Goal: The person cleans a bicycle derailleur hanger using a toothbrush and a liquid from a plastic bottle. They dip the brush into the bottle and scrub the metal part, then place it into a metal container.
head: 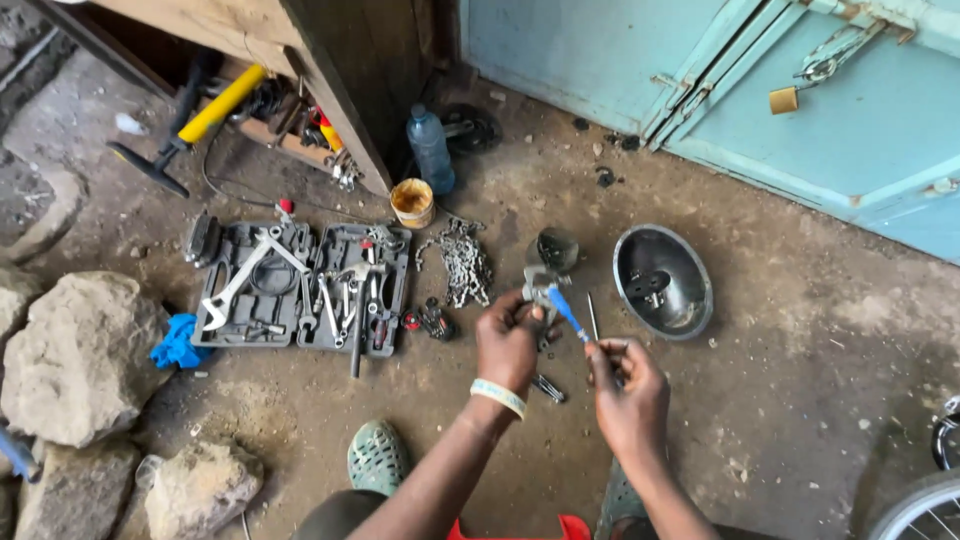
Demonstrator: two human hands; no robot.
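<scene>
Left hand [508, 335]: I am seeing it gripping a small grey metal part [541, 283], held above the dirt floor [780, 400].
Right hand [625, 385]: pinching the blue-handled screwdriver [566, 312].
Axis: the screwdriver is slanting up-left, tip meeting the part beside the left hand.
Hidden: fingers are covering the contact point; the part's kind is unclear.

Bare forearms, no sleeves; pale wristband [498, 396] around left wrist; green perforated clog [376, 457] on left foot, near; red cloth [570, 527] at near edge.
</scene>
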